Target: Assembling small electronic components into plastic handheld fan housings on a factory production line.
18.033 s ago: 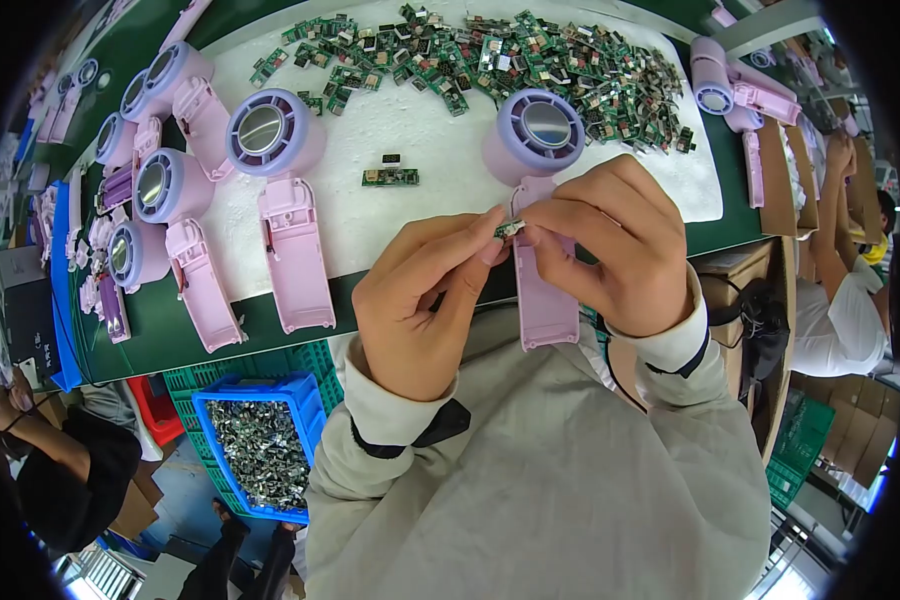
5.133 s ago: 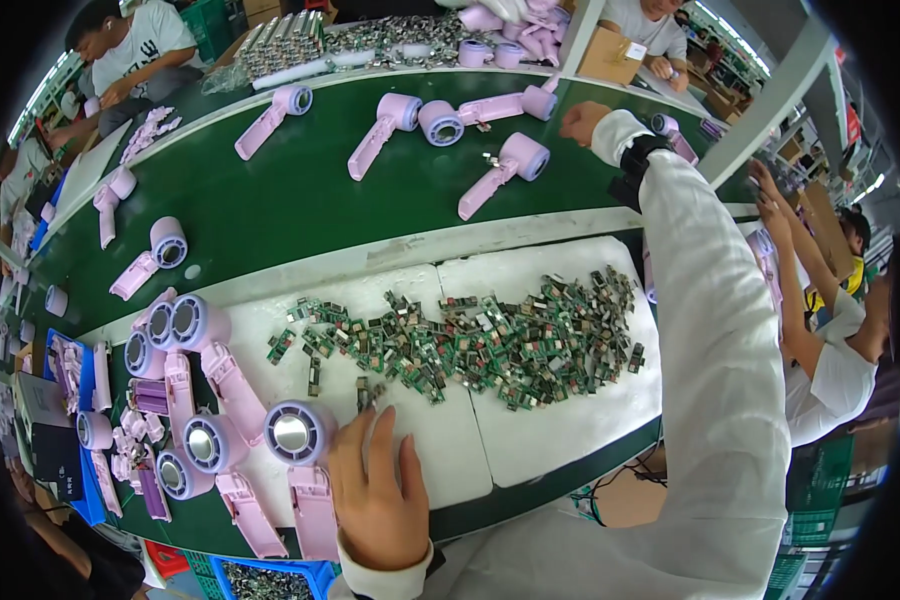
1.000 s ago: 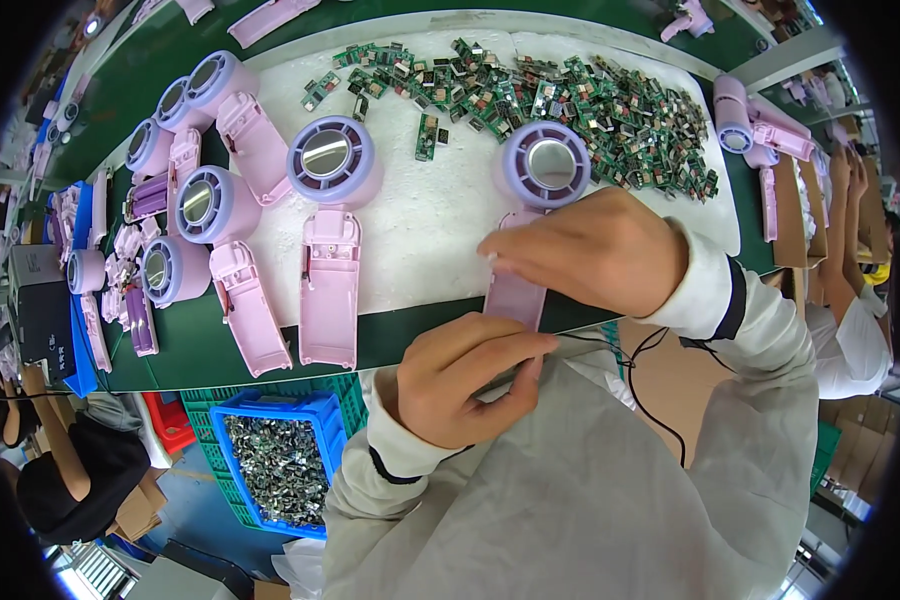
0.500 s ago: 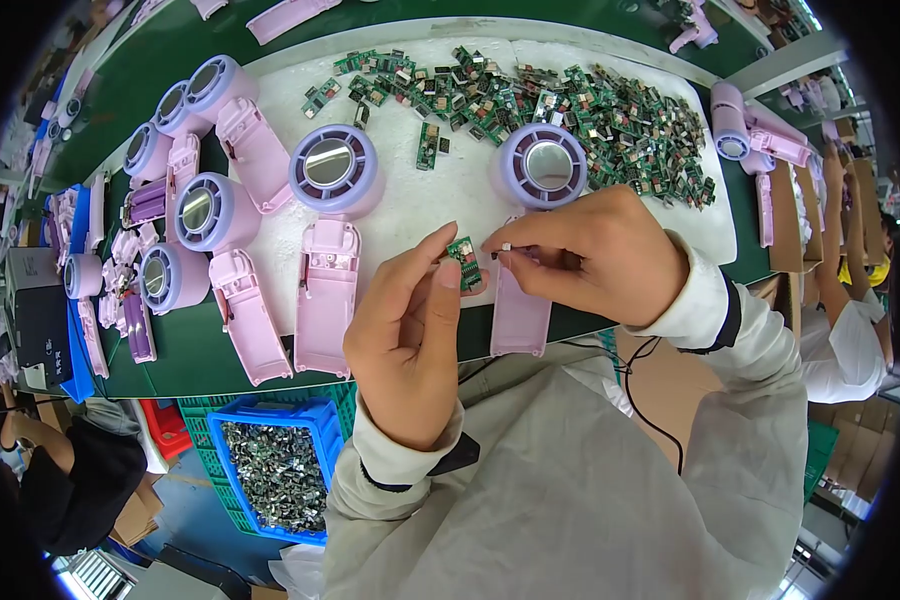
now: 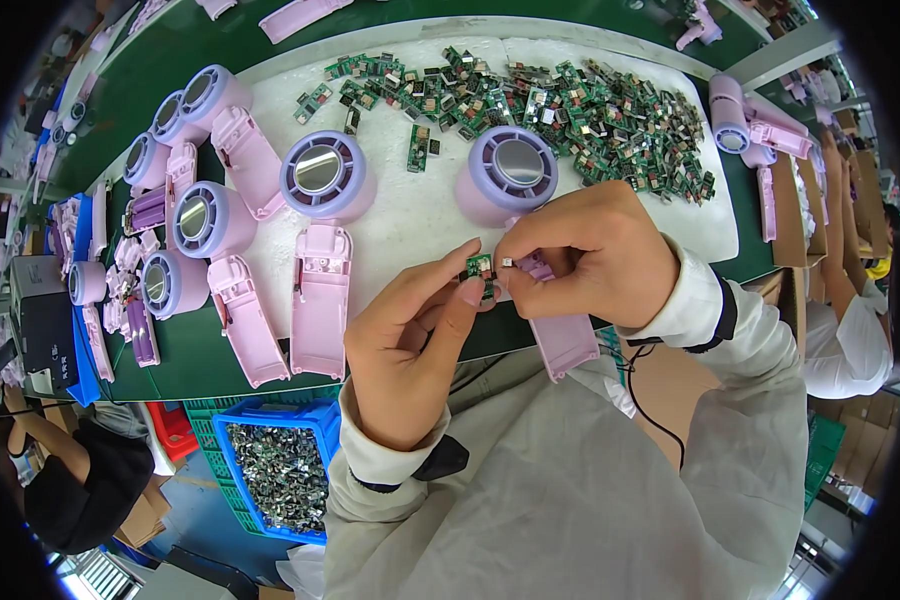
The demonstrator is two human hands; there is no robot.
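My left hand (image 5: 410, 340) pinches a small green circuit board (image 5: 479, 268) between thumb and forefinger. My right hand (image 5: 595, 255) holds a tiny white connector (image 5: 507, 264) right next to the board, its palm over the handle of a pink hand-held fan shell (image 5: 530, 200). That shell lies on the white mat (image 5: 410, 215) with its round purple head (image 5: 517, 172) toward the far side. A second pink fan shell (image 5: 322, 250) lies to the left of my hands.
A heap of green circuit boards (image 5: 570, 110) covers the mat's far side. More pink fan shells (image 5: 200, 220) crowd the green bench at left. A blue crate of small parts (image 5: 280, 470) stands below the bench edge. Another person's sleeve (image 5: 840, 340) is at right.
Both hands have come closer together over the fan handle. The board and the connector are now almost touching between my fingertips.
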